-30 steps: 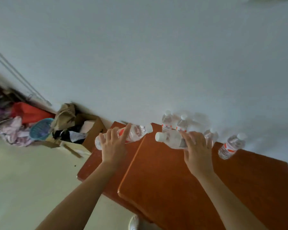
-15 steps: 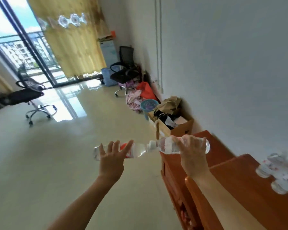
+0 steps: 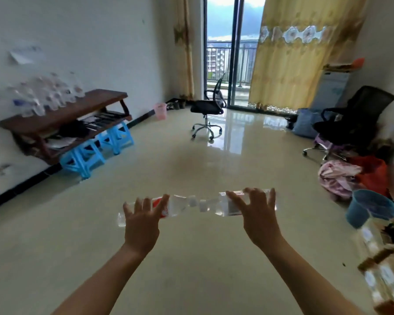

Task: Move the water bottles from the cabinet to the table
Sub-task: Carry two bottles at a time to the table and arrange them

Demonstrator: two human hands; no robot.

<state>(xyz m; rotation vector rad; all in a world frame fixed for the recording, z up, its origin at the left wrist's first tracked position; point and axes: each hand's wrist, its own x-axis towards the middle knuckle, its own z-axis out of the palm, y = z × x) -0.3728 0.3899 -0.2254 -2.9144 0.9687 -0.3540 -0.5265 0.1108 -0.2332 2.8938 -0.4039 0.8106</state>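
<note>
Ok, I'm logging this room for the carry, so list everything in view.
left bottle: one, clear with red label, held low centre
right bottle: one, clear, held low centre
table: one, dark brown, at left
table bottles: count unclear (blurred), clear, on table
stools: count unclear, blue, under table
bin: one, pink, far left
chairs: two, black, far centre and right
curtains: two, yellow, far end
bucket: one, blue, at right
clothes: one pile, pink and red, at right
left hand: one, grips left bottle
right hand: one, grips right bottle
</note>
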